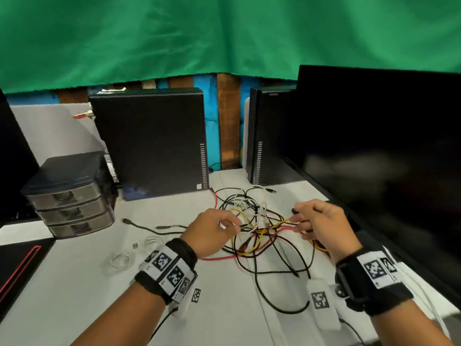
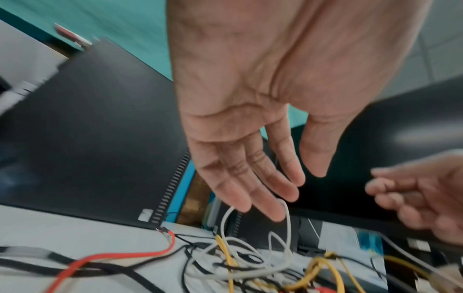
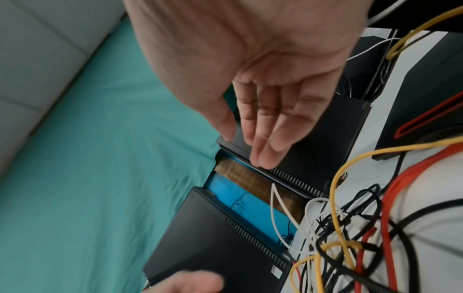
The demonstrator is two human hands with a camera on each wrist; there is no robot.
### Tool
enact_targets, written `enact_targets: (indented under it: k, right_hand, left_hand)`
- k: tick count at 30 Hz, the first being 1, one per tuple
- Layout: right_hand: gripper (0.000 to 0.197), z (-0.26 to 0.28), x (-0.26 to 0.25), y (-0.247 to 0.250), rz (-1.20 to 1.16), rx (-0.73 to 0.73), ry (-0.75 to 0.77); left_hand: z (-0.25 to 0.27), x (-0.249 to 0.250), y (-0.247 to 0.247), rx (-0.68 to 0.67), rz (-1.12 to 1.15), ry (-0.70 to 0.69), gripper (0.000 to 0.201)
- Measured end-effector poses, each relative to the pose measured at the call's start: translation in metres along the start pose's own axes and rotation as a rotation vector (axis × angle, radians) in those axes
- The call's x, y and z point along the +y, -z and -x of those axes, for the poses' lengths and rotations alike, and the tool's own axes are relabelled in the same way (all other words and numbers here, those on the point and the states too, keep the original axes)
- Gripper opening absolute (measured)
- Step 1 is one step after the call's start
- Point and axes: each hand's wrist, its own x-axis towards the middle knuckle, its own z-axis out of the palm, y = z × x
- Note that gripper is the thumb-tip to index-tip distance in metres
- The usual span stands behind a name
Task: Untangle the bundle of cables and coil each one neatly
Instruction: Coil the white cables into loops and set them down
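Note:
A tangle of cables [image 1: 259, 231], black, white, yellow and red, lies on the white table [image 1: 74, 308] between my hands. My left hand [image 1: 234, 227] reaches into its left side. In the left wrist view the left hand [image 2: 298, 190] has straight fingers, and a white cable loop [image 2: 288, 222] rises right behind the fingertips. My right hand [image 1: 299, 226] hovers at the tangle's right side, over a yellow cable [image 1: 282, 224] and a red one [image 1: 217, 258]. The right wrist view shows the right hand [image 3: 246, 146] with straight fingers and nothing between them.
Two black computer cases [image 1: 149, 141] [image 1: 264, 138] stand behind the tangle and a dark monitor [image 1: 379, 146] on the right. A small drawer unit [image 1: 72, 196] sits at the left. A coiled clear cable [image 1: 119, 260] and a loose black lead [image 1: 149, 227] lie left of my left wrist.

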Motion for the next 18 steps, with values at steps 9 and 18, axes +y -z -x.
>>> enact_targets:
  k: [9, 18]
  right_hand:
    - [0.017, -0.002, -0.001, -0.010, 0.008, -0.035, 0.032]
    - [0.017, 0.002, 0.007, -0.013, 0.057, -0.075, 0.042]
  left_hand:
    - [-0.081, 0.017, -0.077, 0.083, -0.171, 0.271, 0.051]
    - [-0.125, 0.080, 0.009, 0.275, -0.072, 0.018, 0.034]
